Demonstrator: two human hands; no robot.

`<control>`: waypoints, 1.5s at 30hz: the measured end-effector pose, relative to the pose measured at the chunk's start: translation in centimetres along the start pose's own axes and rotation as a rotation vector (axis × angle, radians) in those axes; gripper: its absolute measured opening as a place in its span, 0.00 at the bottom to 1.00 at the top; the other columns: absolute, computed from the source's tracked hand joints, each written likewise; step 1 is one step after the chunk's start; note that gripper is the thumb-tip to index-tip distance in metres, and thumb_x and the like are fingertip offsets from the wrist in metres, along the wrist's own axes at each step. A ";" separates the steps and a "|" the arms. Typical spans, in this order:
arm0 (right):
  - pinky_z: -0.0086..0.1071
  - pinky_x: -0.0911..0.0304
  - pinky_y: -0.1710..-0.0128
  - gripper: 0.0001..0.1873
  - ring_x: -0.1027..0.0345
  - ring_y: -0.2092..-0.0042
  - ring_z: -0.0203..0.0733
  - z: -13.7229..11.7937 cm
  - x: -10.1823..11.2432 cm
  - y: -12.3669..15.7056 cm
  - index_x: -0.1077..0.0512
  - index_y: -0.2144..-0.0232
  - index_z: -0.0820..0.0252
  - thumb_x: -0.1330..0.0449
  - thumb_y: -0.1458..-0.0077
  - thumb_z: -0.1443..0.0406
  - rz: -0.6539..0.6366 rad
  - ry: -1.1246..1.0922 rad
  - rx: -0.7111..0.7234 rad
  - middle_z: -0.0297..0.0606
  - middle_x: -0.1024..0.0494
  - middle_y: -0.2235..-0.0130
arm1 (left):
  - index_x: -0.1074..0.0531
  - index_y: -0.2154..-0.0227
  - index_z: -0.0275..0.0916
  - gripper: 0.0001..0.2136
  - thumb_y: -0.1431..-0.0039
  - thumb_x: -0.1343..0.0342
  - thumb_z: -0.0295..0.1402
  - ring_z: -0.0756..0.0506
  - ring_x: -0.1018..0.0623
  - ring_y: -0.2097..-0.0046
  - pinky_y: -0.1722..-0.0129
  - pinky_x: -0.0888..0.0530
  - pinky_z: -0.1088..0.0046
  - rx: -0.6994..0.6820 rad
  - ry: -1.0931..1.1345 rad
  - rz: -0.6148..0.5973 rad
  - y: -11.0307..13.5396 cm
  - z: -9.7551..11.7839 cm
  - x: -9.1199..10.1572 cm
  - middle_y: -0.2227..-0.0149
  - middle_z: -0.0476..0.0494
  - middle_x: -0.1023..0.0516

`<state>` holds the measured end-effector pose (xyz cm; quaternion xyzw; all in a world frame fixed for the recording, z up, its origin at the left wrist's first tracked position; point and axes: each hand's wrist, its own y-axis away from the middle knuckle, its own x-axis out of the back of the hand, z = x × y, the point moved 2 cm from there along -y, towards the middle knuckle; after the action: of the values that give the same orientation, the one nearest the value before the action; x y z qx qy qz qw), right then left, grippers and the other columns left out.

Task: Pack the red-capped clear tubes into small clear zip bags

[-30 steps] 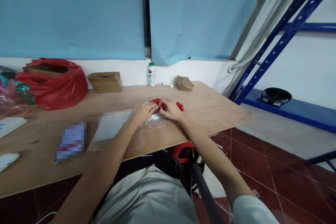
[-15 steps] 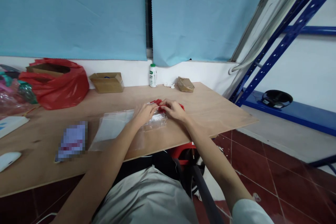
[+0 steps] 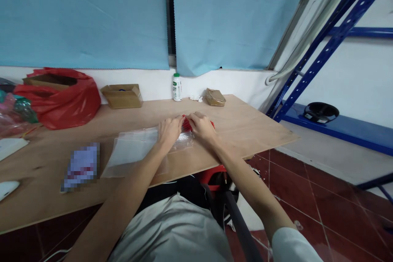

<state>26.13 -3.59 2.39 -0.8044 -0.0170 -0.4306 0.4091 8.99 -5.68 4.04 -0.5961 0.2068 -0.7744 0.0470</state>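
Note:
Both my hands are together over a bundle of clear plastic point(image 3: 184, 141) with ridged, tube-like lines. Small red pieces point(image 3: 186, 124) show between my fingertips at its far end, and more red peeks out past my right hand. My left hand point(image 3: 170, 133) is closed, fingertips pinched at the left side of the red pieces. From the right, my right hand point(image 3: 202, 126) is also closed, thumb and fingers on the same red pieces. What exactly the fingertips grip is partly hidden. Flat clear plastic bags point(image 3: 132, 147) lie under and left of my left wrist.
On the wooden table point(image 3: 251, 127), a small brown packet point(image 3: 215, 97), a white bottle point(image 3: 177, 88) and an open cardboard box point(image 3: 122, 96) stand at the back. A red bag point(image 3: 67, 104) and a blurred-out purple item point(image 3: 81, 166) lie left. Blue shelving point(image 3: 353, 127) is right.
My hands have drawn closer together over the red pieces, with the left fingers more bunched and the right hand raised slightly. The whole view has shifted a little.

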 end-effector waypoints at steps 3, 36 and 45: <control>0.36 0.40 0.56 0.11 0.32 0.58 0.47 -0.4 0.4 0.1 0.24 0.59 0.57 0.47 0.30 0.66 0.053 -0.044 -0.010 0.44 0.23 0.60 | 0.23 0.44 0.43 0.27 0.24 0.65 0.47 0.33 0.19 0.54 0.55 0.32 0.62 0.011 0.022 0.035 0.1 0.2 0.1 0.57 0.29 0.17; 0.35 0.38 0.57 0.08 0.33 0.62 0.43 0.5 0.5 -0.1 0.30 0.65 0.57 0.48 0.42 0.69 0.074 -0.276 -0.027 0.38 0.25 0.64 | 0.19 0.56 0.45 0.22 0.25 0.58 0.47 0.43 0.24 0.68 0.66 0.39 0.69 -0.355 0.192 0.067 -0.4 -2.1 -0.7 0.68 0.41 0.18; 0.33 0.38 0.63 0.06 0.35 0.66 0.40 7.7 2.7 0.1 0.31 0.65 0.57 0.47 0.44 0.65 0.480 -0.402 -0.298 0.35 0.26 0.67 | 0.19 0.53 0.44 0.20 0.26 0.54 0.47 0.46 0.21 0.64 0.62 0.32 0.72 -0.378 0.463 0.093 0.1 -3.3 -0.4 0.63 0.46 0.16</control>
<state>33.10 0.66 2.01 -0.9051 0.1557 -0.1527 0.3650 6.00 -4.71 2.96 -0.3918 0.3793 -0.8346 -0.0779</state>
